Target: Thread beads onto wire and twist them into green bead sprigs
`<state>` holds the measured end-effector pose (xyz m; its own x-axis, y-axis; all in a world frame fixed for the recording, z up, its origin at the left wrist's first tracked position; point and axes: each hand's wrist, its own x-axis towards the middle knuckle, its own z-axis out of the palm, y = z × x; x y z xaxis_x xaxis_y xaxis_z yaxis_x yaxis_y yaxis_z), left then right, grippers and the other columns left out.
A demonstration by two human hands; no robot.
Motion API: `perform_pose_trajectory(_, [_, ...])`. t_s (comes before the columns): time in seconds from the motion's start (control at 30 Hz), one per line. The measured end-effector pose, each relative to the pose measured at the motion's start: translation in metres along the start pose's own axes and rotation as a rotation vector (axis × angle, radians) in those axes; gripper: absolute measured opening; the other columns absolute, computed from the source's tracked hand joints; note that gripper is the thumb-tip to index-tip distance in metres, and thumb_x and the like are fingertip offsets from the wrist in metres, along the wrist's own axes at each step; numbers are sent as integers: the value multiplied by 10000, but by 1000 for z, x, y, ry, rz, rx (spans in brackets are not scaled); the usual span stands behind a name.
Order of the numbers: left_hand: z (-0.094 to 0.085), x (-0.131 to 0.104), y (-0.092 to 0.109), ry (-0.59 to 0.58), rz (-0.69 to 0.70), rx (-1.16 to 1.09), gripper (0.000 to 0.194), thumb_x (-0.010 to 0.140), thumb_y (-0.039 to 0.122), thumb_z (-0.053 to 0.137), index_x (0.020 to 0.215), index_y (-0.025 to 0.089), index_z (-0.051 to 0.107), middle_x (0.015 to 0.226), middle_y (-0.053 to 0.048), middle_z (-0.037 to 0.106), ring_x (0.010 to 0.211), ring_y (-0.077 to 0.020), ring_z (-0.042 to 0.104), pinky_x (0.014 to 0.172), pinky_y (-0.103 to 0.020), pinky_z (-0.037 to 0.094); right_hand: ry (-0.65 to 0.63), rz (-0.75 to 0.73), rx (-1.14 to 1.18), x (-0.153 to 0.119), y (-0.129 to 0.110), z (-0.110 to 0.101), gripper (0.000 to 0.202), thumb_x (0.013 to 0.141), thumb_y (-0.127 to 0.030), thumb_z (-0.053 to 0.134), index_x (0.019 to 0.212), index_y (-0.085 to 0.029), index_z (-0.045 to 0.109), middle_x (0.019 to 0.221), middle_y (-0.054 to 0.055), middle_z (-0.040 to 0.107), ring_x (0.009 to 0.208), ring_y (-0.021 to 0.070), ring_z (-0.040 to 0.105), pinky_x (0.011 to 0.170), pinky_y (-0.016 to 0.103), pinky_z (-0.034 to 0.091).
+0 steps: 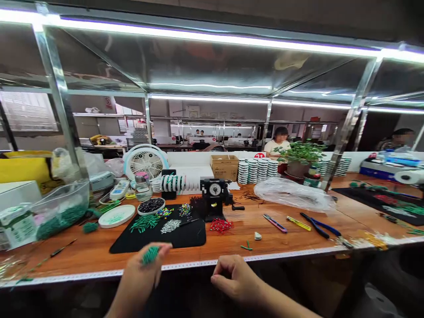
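My left hand [137, 276] is closed around a green bundle of cord or small strands [150, 255], just in front of the table's near edge. The bundle is slightly blurred, so its exact kind is unclear. To the right, my right hand [236, 279] has thumb and forefinger pinched together below the edge; anything thin between the fingertips cannot be made out. Beyond the left hand lies a black mat [185, 240] with short green pieces [145, 223], silvery-white beads [171, 226] and colourful beads [164, 213]. Red pieces [221, 225] lie beside the mat.
A hand-cranked winder [213, 198] with a dial stands behind the mat. Scissors-like snips [275, 223], a yellow cutter [298, 223] and blue pliers [319, 225] lie at right. A white lid [117, 216] and a bowl of black beads [151, 206] are at left.
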<state>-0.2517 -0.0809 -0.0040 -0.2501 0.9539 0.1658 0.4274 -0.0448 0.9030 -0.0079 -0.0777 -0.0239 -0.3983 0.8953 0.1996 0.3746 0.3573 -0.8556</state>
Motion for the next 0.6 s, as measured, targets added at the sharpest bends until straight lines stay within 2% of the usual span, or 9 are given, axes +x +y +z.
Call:
perform_pose_trajectory(0.07, [-32,43,2,41,103,359,543,835,628,382,930,166,652,445,32,460,457,-165,464,472,-246,359,1,-65,-101,9,-2,-8,92,722,-157,578,645,-135,622,633,11,597,624,122,509,577,211,342])
perform_pose_trajectory(0.13, [-58,92,4,46,124,521,484,854,558,413,947,154,662,455,16,489,524,-201,521,531,-276,385,20,-92,-126,20,-3,-11,106,744,-184,564,660,-136,608,634,8,588,600,114,489,554,209,324])
perform_pose_trajectory(0.23, [-76,155,4,-35,146,708,278,859,388,528,903,148,661,747,-43,644,784,-217,602,715,-318,442,57,-48,-56,38,2,-7,125,756,-205,549,662,-129,582,589,-7,536,543,96,428,515,207,294])
perform_pose_trajectory(0.3, [-74,184,0,-102,138,822,238,860,362,568,892,136,635,850,-43,646,830,-202,605,787,-373,459,89,-14,5,45,7,-3,137,759,-207,541,657,-122,573,596,-2,528,553,98,424,518,207,297])
perform_pose_trajectory(0.37, [-66,203,-6,-135,120,917,232,864,356,577,911,132,617,903,-48,634,854,-200,603,807,-403,472,106,2,42,47,11,0,147,763,-214,537,658,-119,577,611,6,535,572,104,433,526,208,303])
perform_pose_trajectory(0.5, [-49,224,-18,-135,78,1024,232,875,338,565,981,133,594,999,-67,608,916,-214,585,824,-424,476,73,9,72,44,14,-3,143,757,-222,550,665,-118,586,603,-2,526,565,99,419,521,205,299])
perform_pose_trajectory(0.6, [-42,231,-21,-139,44,1016,212,867,318,580,967,131,595,1000,-65,604,914,-212,583,819,-421,479,67,-5,70,43,15,-5,134,757,-217,559,671,-120,594,610,-7,530,570,94,418,526,202,297])
